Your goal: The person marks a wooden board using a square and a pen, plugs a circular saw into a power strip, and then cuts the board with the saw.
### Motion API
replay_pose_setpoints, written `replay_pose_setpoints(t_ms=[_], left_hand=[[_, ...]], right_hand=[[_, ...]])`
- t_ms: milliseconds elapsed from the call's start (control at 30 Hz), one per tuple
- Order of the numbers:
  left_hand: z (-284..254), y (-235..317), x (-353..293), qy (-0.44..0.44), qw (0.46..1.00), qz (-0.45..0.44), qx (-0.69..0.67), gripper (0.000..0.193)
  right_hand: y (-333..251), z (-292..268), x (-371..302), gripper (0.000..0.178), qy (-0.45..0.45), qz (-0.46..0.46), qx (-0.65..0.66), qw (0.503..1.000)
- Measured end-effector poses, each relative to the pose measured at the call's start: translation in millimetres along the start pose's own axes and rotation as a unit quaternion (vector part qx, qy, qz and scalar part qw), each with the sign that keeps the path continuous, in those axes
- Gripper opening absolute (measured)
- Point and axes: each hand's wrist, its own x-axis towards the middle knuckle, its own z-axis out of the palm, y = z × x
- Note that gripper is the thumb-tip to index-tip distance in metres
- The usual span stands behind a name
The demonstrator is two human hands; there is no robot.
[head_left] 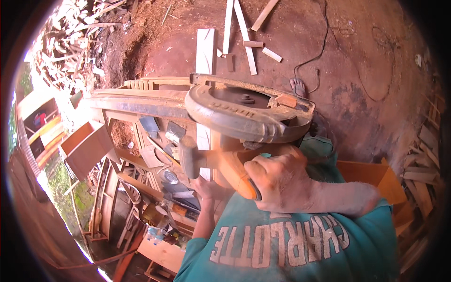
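My right hand (279,181) is wrapped around the orange handle (239,175) of a circular saw. The saw's dusty round guard (221,117) and dark blade (230,97) lie above the hand, over a long pale board (205,51). That board runs from the far side toward me, passing under the saw. At its near end my left hand (207,189) rests against the board, fingers closed around its edge as far as I can see. Part of that hand is hidden, and the middle of the board is covered by the saw.
A wooden workbench (141,101) stands to the left, with scraps and tools on it. Several offcuts (253,44) and a dark cable (310,61) lie on the reddish floor near a bare foot (297,87). An open wooden box (84,141) and piled scrap wood (70,51) are farther left.
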Motion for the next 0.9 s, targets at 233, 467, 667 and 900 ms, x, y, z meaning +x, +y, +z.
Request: replay_pose_setpoints(t_ms=[233,467,667,900], left_hand=[[-17,40,12,-0.102,0.991,-0.077,-0.027,0.063],[-32,56,28,-0.148,0.984,-0.092,-0.029,0.064],[-37,61,33,-0.162,0.981,-0.101,-0.030,0.065],[-44,64,33,-0.171,0.978,-0.111,-0.033,0.067]], right_hand=[[5,0,4,0.028,-0.035,-0.017,0.037,0.999],[8,-3,7,0.026,-0.042,-0.023,0.030,0.998],[11,0,7,0.026,-0.038,-0.021,0.052,0.998],[10,6,8,0.031,-0.053,-0.025,0.047,0.997]])
